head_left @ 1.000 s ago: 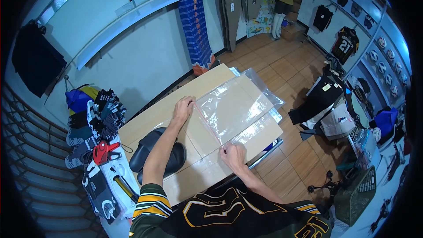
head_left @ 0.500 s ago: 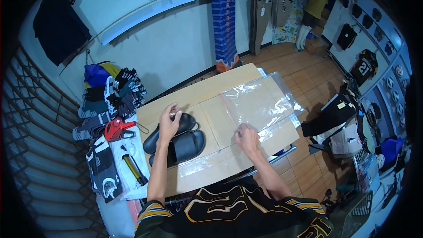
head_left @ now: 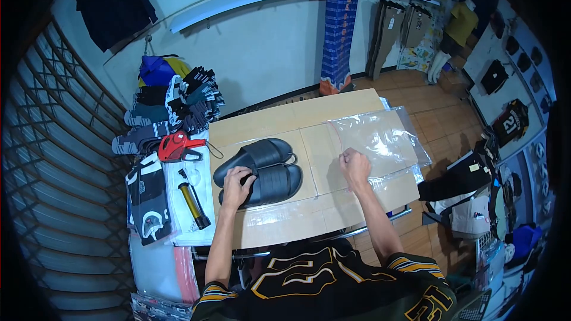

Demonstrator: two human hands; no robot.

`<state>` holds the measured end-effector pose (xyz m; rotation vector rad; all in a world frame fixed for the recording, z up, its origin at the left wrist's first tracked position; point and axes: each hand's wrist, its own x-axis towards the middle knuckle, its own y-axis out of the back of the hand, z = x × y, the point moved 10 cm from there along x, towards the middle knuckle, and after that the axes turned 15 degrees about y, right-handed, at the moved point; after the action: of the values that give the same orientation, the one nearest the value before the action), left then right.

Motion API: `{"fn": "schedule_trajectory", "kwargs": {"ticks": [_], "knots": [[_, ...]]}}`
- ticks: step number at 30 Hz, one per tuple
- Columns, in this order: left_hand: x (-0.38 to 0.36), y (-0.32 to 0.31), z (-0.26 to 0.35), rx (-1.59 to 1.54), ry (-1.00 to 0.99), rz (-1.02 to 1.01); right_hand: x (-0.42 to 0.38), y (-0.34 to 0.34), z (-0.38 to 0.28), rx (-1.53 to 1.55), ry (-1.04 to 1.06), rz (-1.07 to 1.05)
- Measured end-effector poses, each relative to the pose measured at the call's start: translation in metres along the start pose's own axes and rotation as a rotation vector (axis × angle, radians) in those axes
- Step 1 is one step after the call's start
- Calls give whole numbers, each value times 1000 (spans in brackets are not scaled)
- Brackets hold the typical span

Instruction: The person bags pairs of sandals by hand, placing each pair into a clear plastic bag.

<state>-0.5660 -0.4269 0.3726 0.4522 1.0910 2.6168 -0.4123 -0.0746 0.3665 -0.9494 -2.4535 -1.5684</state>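
Two black slide sandals lie side by side on the cardboard-covered table (head_left: 279, 226). My left hand (head_left: 237, 188) is on the nearer sandal (head_left: 275, 185), its bent fingers touching the strap by the inner edge, beside the farther sandal (head_left: 262, 153). A thin loop stands out at the toe end between the two. My right hand (head_left: 355, 169) is closed at the left edge of a clear plastic bag (head_left: 380, 137), which lies flat on the right half of the cardboard; its fingertips pinch at the edge, and what they hold is too small to make out.
Left of the sandals are a red tool (head_left: 175, 146), a yellow-and-black pump (head_left: 193, 204), folded shirts in plastic (head_left: 147, 202) and a heap of socks (head_left: 193, 98). Black and light garments (head_left: 470, 202) are at the right. A patterned pillar (head_left: 340, 30) stands behind the table.
My left hand has come down from above the farther sandal onto the nearer one. My right hand remains at the bag's edge. The whole view has shifted, with the table now farther right.
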Motion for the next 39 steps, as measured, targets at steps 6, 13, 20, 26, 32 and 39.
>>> {"fn": "schedule_trajectory", "kwargs": {"ticks": [6, 13, 20, 26, 32, 39], "knots": [[6, -32, 29, -76, -53, -67, 2, 15, -3, 70, -51, 39], [16, -94, 85, -149, -128, -119, 5, 23, -4, 89, -52, 87], [23, -147, 136, -217, -173, -158, 11, 33, -10, 84, -16, 129], [26, -167, 159, -252, -183, -155, 10, 38, -20, 54, 19, 122], [23, -160, 155, -329, -178, -210, 8, 40, -16, 71, 18, 136], [11, -97, 97, -254, -87, -203, 6, 39, -12, 103, 19, 114]]}}
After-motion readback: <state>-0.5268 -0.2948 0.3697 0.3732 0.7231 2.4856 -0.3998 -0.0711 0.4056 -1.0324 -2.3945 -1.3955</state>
